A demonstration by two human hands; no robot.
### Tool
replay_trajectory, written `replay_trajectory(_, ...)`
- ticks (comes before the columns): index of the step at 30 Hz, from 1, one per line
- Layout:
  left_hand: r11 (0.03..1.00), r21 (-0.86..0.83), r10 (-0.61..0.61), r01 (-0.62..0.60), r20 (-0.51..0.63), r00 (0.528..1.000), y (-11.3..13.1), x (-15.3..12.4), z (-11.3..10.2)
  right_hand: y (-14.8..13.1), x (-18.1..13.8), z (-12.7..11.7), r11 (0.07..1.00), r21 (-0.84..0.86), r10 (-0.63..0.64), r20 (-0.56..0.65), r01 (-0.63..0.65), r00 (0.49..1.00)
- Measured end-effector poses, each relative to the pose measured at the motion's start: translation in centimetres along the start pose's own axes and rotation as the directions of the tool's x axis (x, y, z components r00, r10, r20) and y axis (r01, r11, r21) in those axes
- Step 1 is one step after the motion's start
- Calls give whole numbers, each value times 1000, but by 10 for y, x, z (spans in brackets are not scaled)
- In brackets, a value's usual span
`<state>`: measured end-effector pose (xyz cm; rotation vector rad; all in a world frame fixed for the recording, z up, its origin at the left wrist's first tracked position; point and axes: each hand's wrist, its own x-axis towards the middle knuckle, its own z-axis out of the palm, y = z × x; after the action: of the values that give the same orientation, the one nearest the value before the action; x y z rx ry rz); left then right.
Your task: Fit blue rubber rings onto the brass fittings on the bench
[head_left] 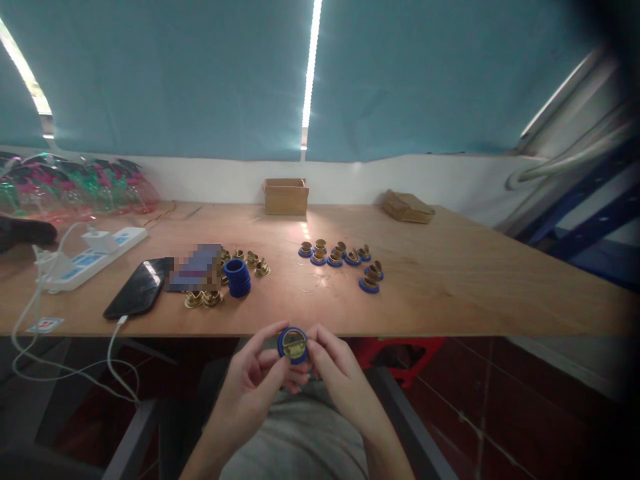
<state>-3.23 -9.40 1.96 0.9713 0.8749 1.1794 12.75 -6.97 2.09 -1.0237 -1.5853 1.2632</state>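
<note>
In front of my lap, just below the table's near edge, I hold a round brass fitting with a blue ring [294, 345] around it; a bar crosses its middle. My left hand [255, 377] grips it by the left side, thumb at the lower rim. The fingers of my right hand [336, 365] pinch its right edge. On the table stands a stack of blue rings [238, 279], with loose brass fittings [204, 299] around it. Farther right sit several brass fittings in blue rings [319, 255], their lids tilted up. Thin wire pieces [317, 281] lie near them.
At left are a black phone [140, 288] on a charging cable, a blurred-out rectangle [196, 268], a white power strip [97, 257] and clear plastic bottles [75, 190]. An open cardboard box [286, 199] and a flattened brown box [407, 207] stand at the back. A red stool [400, 357] is below.
</note>
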Motion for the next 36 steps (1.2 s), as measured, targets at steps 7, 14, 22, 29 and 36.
replay_trajectory(7, 984, 164, 62, -67, 35, 997, 6, 3, -6, -1, 0, -3, 994, -91, -56, 10, 57, 998)
replay_trajectory(14, 969, 234, 66, -77, 56, 996, 11, 3, -13, -7, -1, -5, 964, -213, -148, 56, 157, 987)
replay_trajectory(22, 994, 111, 14, -9, -40, 999, 5, 8, -14, 4, 4, 4, 883, -386, -296, -16, 267, 955)
replay_trajectory(29, 985, 114, 141, -133, -67, 988, -3, 8, -8, 3, 2, 8, 834, -461, -332, 17, 302, 943)
replay_trajectory(36, 979, 126, 186, -163, -200, 962, -4, 10, -13, 12, 25, -9, 769, -636, -284, -252, 64, 925)
